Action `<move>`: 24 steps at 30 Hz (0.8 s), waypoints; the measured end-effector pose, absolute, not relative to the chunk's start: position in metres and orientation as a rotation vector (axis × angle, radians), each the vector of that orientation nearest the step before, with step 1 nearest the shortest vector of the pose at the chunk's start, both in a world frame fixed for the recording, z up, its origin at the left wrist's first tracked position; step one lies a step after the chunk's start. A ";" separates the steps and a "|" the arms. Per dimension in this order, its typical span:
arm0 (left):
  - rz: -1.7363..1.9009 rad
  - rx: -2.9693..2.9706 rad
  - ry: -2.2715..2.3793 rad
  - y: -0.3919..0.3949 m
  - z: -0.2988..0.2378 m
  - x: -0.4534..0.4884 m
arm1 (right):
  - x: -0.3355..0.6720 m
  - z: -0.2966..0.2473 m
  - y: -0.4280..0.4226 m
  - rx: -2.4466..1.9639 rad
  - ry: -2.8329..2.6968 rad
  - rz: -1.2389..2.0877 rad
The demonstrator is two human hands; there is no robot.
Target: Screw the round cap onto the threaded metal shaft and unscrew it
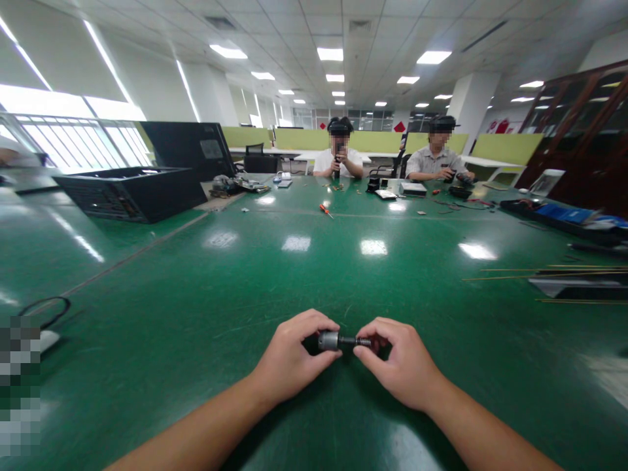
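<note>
Now left fingers (326,358) grip a grey cylinder (329,340) while right fingers (370,358) pinch its thin dark shaft (348,341)

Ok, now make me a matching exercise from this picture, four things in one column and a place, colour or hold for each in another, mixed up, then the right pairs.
1. left hand
2. right hand
3. screwdriver
4. black box

A. orange-red handle
B. holds the thin end of the metal part
C. far left of the green table
D. holds the thick silver end

Pairs: 1-D, 2-B, 3-A, 4-C
</note>
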State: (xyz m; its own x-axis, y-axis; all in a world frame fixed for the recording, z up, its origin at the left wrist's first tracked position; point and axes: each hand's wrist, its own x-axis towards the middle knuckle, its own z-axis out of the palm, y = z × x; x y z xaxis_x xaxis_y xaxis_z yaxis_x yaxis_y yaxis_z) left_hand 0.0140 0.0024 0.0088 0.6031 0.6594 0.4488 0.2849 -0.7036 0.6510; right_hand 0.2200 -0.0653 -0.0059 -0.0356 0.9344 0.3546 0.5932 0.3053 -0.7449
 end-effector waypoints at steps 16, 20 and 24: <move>0.943 2.316 0.754 0.005 0.009 0.011 | 0.220 -0.007 -0.065 -1.427 -1.703 0.519; 0.957 2.317 0.764 0.006 0.008 0.011 | 0.220 -0.008 -0.066 -1.433 -1.701 0.527; 0.958 2.312 0.765 0.005 0.008 0.011 | 0.220 -0.007 -0.065 -1.434 -1.689 0.528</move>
State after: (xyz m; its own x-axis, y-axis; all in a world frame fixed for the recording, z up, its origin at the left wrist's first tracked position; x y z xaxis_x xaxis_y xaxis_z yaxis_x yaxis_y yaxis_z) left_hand 0.0111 0.0055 0.0081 0.5907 0.6652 0.4568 0.2985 -0.7061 0.6422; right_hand 0.2202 -0.0646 -0.0066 0.0042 0.9464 0.3229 0.5940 0.2574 -0.7621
